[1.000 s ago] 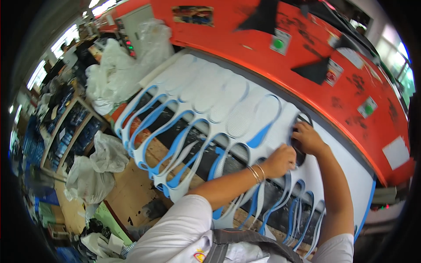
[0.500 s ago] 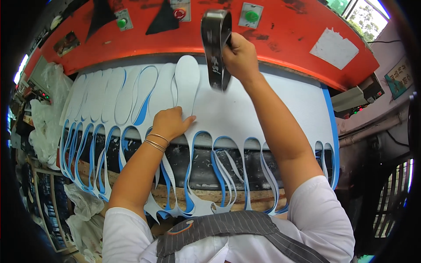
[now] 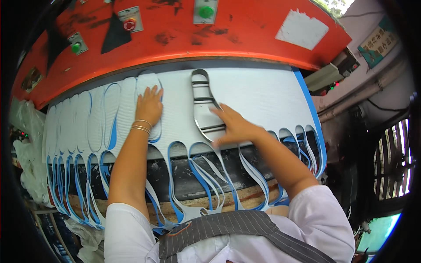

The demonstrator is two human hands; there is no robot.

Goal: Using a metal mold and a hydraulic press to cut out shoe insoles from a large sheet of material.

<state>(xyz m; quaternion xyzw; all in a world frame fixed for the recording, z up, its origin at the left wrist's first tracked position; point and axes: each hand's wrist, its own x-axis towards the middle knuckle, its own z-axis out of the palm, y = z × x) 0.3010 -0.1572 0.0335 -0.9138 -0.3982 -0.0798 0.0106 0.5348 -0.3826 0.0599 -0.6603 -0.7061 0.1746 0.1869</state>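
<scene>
Beside a red machine, a sheet is spread; a sole is lightly pressed by the flat left hand; the cutter, on the sheet, could be skewed if nudged by the splayed, unclenched right hand.

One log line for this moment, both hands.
Dark metal die: lying on white sheet | Left hand: flat on insole-shaped piece | Right hand: open, blurred, at die's right edge

Bright middle, bent edges, black corners.
</scene>
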